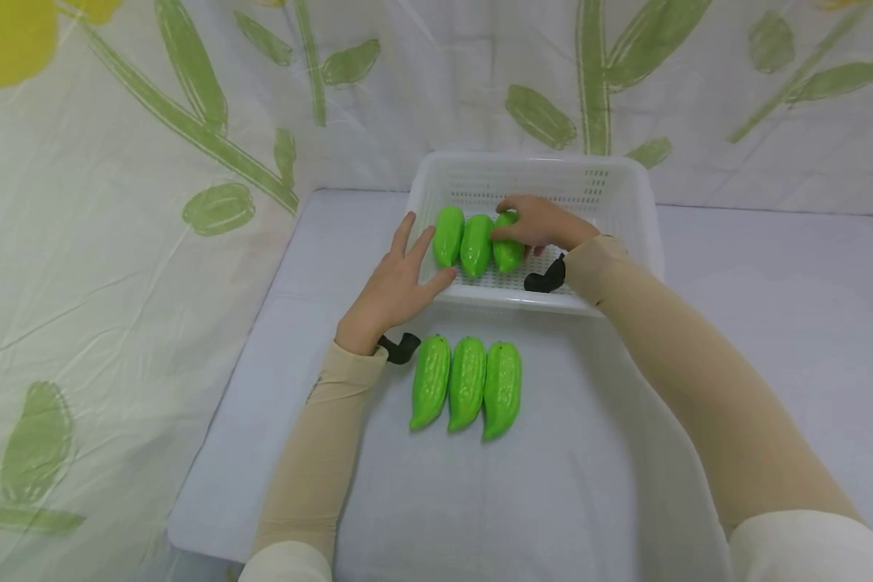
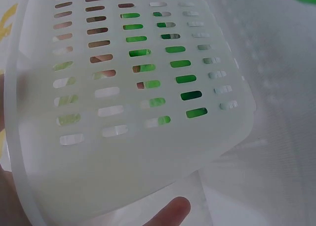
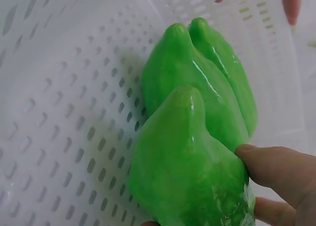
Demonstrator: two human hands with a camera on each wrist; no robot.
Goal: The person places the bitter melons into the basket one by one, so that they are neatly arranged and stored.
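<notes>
Probably best done with a light grip on its sides: the rightmost gourd (image 1: 509, 253) inside the white basket (image 1: 509, 301) should be kept level with the basket's floor, so the two gourds (image 1: 476, 245) at the basket's left aren't knocked. It is pinched between thumb and fingers of the right hand (image 1: 538, 222), reached in over the basket's near rim. The left hand (image 1: 391, 287) is spread at the basket's near-left corner, rim contact unclear; three gourds (image 1: 468, 384) are lined up before the basket.
</notes>
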